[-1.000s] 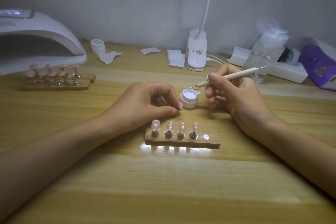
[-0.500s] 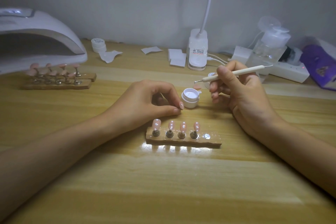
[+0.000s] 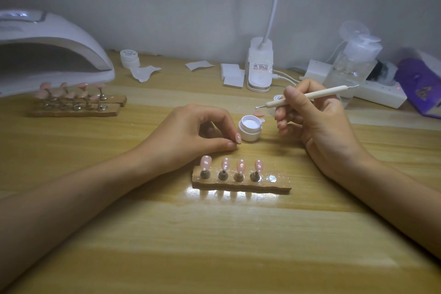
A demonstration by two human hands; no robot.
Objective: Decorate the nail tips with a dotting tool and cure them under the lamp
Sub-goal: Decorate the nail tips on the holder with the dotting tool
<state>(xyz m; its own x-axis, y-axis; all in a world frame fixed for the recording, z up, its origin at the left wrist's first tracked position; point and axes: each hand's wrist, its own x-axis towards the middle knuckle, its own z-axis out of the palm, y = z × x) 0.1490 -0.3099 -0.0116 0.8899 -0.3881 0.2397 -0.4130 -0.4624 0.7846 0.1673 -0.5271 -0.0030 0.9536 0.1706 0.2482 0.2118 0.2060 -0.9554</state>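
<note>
My right hand (image 3: 317, 122) grips a white dotting tool (image 3: 307, 96) like a pen. Its metal tip hangs just above a pink nail tip (image 3: 259, 114) that shows behind the small open white jar (image 3: 250, 129). My left hand (image 3: 191, 133) rests on the table with its fingers loosely curled and the index fingertip beside the jar's left wall. In front of both hands lies a wooden holder strip (image 3: 241, 185). It carries several pink nail tips (image 3: 240, 166) with white dots, and its rightmost metal spot (image 3: 272, 178) is bare.
The white curing lamp (image 3: 47, 55) stands at the back left, with two more wooden holders of pink tips (image 3: 76, 106) in front of it. Along the back are a closed jar (image 3: 130, 57), wipes (image 3: 232, 76), a desk-lamp base (image 3: 260, 67), a pump bottle (image 3: 353, 62), a power strip (image 3: 374, 95) and a purple pack (image 3: 420, 83).
My right hand lifted the tool's tip out of the open jar and drew it back and to the right. My left hand stayed beside the jar.
</note>
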